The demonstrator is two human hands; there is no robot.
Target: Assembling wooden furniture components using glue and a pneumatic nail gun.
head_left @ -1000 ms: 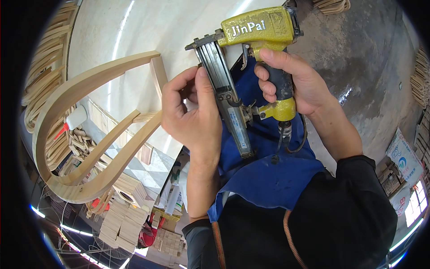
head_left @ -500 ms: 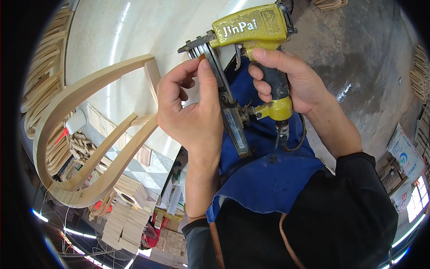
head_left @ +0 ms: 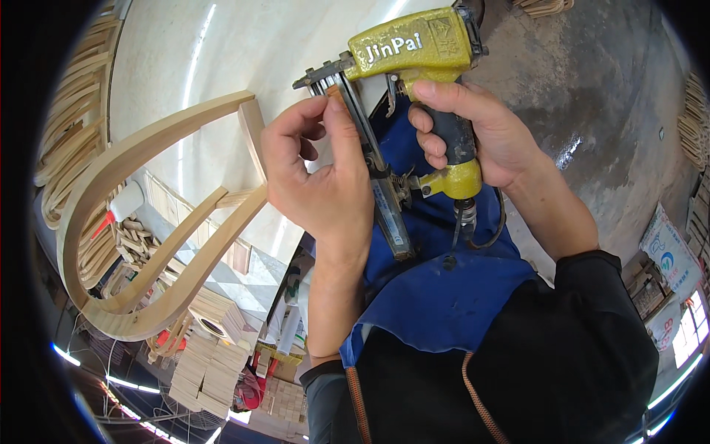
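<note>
My right hand [head_left: 492,129] is wrapped round the black grip of a yellow-green pneumatic nail gun [head_left: 414,46]. The gun lies sideways in front of me, its nose toward the left and its air fitting toward my apron. Its long metal magazine [head_left: 373,159] runs down from the nose and stands slid open. At the nose end, the thumb and forefinger of my left hand [head_left: 325,163] pinch a small orange-brown nail strip [head_left: 334,92] against the magazine channel. The pinched lower part of the strip is hidden by the fingertips.
A curved wooden frame [head_left: 81,222] stands at the left on a pale worktable [head_left: 222,44]. Stacked bent wood pieces [head_left: 70,118] line the far left. A white glue bottle [head_left: 126,201] with a red tip and wooden blocks [head_left: 207,377] are beyond. An air hose [head_left: 497,229] hangs below the gun.
My left fingertips have shifted slightly down from the nose, and more of the orange-brown strip shows. The nail gun has moved a touch to the left; my right hand keeps its grip.
</note>
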